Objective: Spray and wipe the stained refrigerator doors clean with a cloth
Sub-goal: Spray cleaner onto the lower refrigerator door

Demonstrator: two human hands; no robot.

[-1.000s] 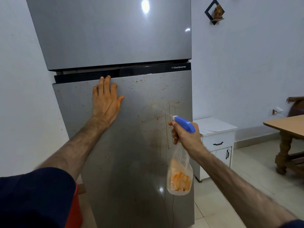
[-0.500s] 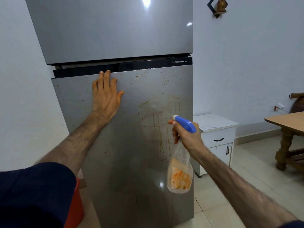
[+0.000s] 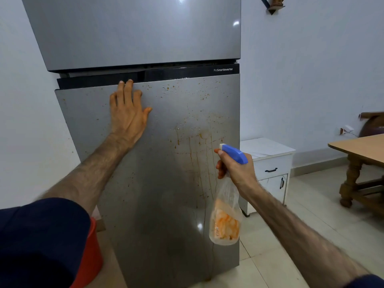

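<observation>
**Spray bottle aimed at stained lower fridge door**

Pressed flat against the upper left of the grey brushed-metal lower refrigerator door point(image 3: 158, 183): the left hand point(image 3: 127, 113), fingers straight and close together, thumb spread to the right, fingertips reaching the door's top edge just below the black band between the doors. Nothing held in it.

Wrapped around the neck of a clear plastic spray bottle with a blue trigger head and orange-printed label point(image 3: 225, 221): the right hand point(image 3: 236, 169), fingers curled on the trigger side, nozzle pointing toward the door's right half. Bottle hanging below the fist, just in front of the door's right edge.

Scattered across the lower door: orange-brown specks along the top, droplets near them, and thin orange-brown streaks point(image 3: 197, 159) running down the right half, close ahead of the nozzle.

Above: the smooth grey upper refrigerator door point(image 3: 135, 32), shiny with light reflections.

To the right: a small white cabinet with black handles point(image 3: 270, 163) beside the fridge, and a wooden table with turned legs point(image 3: 359, 150) farther off. At lower left: a red plastic bucket point(image 3: 91, 252), partly hidden behind a dark blue sleeve point(image 3: 39, 242).
</observation>
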